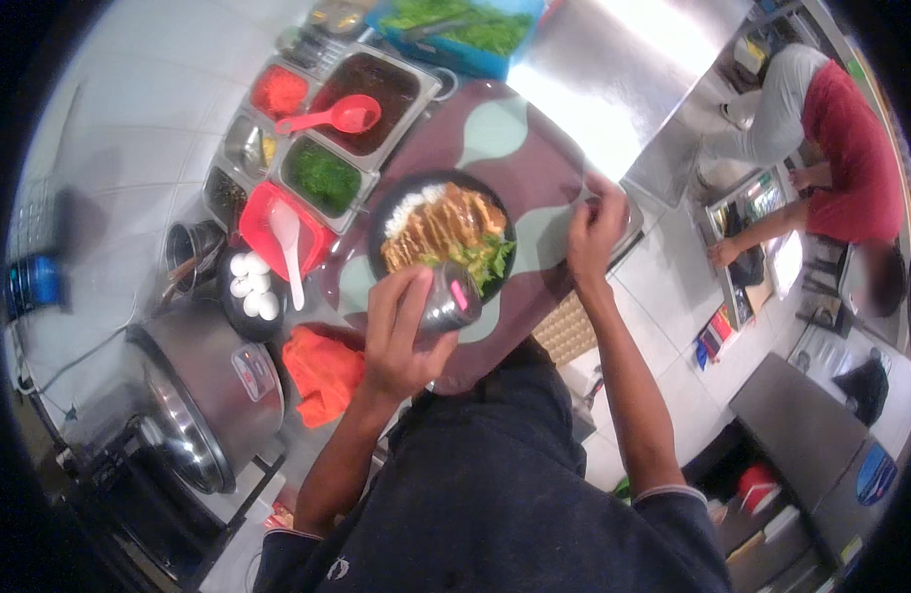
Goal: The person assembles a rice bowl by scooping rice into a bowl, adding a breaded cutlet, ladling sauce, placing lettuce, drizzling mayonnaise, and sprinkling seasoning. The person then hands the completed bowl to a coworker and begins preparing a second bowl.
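A black bowl sits on the patterned mat in front of me. White rice, sauced sliced meat and green leaves fill it. My left hand grips a dark, round shaker-like container with a pink mark, tilted over the bowl's near edge. What comes out of it, if anything, cannot be made out. Off to the right, my right hand hovers by the mat's right edge, fingers loosely apart, holding nothing visible.
Metal pans with toppings and a red ladle stand far left. Nearer are a red bowl with a white spoon, several eggs, an orange cloth and a large cooker. A person in red bends at right.
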Action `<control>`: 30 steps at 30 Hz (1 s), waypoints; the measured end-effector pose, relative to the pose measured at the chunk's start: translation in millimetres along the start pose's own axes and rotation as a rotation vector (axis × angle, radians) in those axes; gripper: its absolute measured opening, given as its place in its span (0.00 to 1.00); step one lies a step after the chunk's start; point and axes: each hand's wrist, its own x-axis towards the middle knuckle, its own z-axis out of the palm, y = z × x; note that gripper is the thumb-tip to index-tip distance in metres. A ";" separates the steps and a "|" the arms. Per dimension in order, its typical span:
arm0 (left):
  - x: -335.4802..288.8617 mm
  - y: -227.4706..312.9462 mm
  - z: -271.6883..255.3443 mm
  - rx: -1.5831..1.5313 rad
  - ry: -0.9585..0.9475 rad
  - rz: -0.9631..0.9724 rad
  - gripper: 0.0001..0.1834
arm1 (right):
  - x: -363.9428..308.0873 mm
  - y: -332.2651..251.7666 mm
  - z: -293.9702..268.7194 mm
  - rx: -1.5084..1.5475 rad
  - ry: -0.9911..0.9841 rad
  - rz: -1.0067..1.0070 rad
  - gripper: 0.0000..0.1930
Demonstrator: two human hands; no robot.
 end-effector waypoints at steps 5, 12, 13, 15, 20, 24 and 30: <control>-4.7 -6.3 9.6 0.000 -0.027 -0.004 0.40 | -2.0 0.7 23.7 -0.256 -0.001 0.000 0.20; -5.4 -13.2 4.4 0.056 -0.002 0.045 0.40 | 3.0 -4.8 35.1 -0.454 0.049 -0.022 0.17; -6.7 -14.0 2.7 0.060 0.002 0.039 0.40 | 3.6 -5.2 36.1 -0.471 0.057 -0.033 0.17; -10.9 -15.5 -0.7 0.065 0.005 0.024 0.39 | 4.7 -5.2 37.4 -0.492 0.055 -0.026 0.16; -28.3 -17.5 -11.1 0.066 0.072 0.010 0.38 | 4.1 -3.3 39.7 -0.551 0.043 -0.026 0.17; -40.6 -22.6 -14.6 0.073 0.050 -0.014 0.39 | 1.9 -1.8 41.4 -0.532 0.036 -0.015 0.17; -55.5 -33.6 -17.3 0.077 0.062 -0.011 0.39 | 2.6 -3.8 42.0 -0.568 0.020 0.009 0.17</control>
